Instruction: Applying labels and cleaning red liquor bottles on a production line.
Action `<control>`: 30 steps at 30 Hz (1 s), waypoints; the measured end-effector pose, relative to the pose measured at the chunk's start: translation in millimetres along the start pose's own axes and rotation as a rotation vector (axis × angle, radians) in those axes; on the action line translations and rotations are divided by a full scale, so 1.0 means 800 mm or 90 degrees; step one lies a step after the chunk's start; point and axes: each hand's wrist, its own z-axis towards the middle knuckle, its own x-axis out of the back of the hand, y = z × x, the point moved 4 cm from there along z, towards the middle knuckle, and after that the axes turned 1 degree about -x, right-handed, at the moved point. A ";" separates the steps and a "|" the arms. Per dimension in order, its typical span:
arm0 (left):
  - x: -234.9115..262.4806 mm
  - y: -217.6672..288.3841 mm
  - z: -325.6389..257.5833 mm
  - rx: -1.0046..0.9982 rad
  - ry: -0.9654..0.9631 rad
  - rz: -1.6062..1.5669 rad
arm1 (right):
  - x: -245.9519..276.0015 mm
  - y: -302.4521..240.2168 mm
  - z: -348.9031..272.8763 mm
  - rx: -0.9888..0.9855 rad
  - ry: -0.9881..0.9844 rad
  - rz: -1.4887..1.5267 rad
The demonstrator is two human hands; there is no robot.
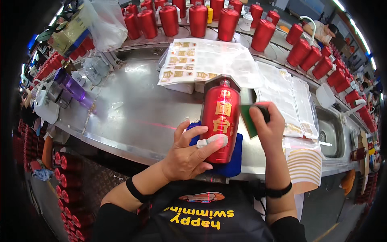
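A: Where is the red bottle [220,121] right now?

B: It lies on its side on a blue cloth [234,155] at the near edge of the steel counter [133,117], neck pointing away from the person. Gold characters already sit on its front, so I judge the label is on and is being smoothed or checked.

A: And what looks undone?

B: Sheets of gold stickers [201,60] lie spread behind it, and rows of red bottles [197,18] stand along the back, so plenty of the batch seems left.

A: How are the hands set?

B: The left hand [187,155] cradles the lower body of the bottle, fingers spread, index finger wrapped in white tape and pressed on the base. The right hand [268,121] is closed around a green flat tool [248,120], held just beside the bottle's right flank, wrist raised

A: Is the tool touching the bottle?

B: I cannot tell for sure
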 end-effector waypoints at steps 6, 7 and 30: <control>0.006 -0.036 0.045 -0.063 -0.063 0.037 | 0.009 0.030 -0.031 -0.021 -0.007 0.247; 0.008 -0.048 0.057 -0.068 -0.055 0.037 | 0.009 0.033 -0.035 -0.072 -0.023 0.279; -0.006 0.008 -0.017 0.216 -0.009 -0.046 | -0.033 -0.117 0.042 0.421 -0.054 -0.247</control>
